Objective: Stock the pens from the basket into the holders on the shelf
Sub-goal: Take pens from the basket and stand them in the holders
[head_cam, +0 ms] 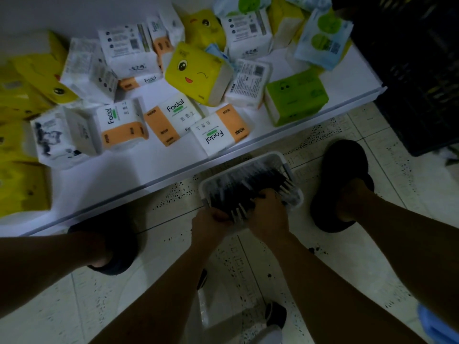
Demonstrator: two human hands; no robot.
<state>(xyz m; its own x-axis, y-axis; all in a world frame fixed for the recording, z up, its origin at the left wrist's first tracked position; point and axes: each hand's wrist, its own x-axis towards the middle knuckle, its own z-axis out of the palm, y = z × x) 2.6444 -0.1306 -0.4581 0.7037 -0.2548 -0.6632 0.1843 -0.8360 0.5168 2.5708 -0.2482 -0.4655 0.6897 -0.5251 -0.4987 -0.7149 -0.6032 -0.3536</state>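
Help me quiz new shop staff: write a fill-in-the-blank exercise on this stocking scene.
1. The white basket stands on the tiled ____.
2. The left hand and the right hand both grip ____ in the basket.
3. The orange-and-white packs on the white shelf read ____.
Missing words: floor; pens; Facial.

Bare forearms (313, 281), bare lower legs (409, 244), dark rounded slippers (345, 170) on both feet.
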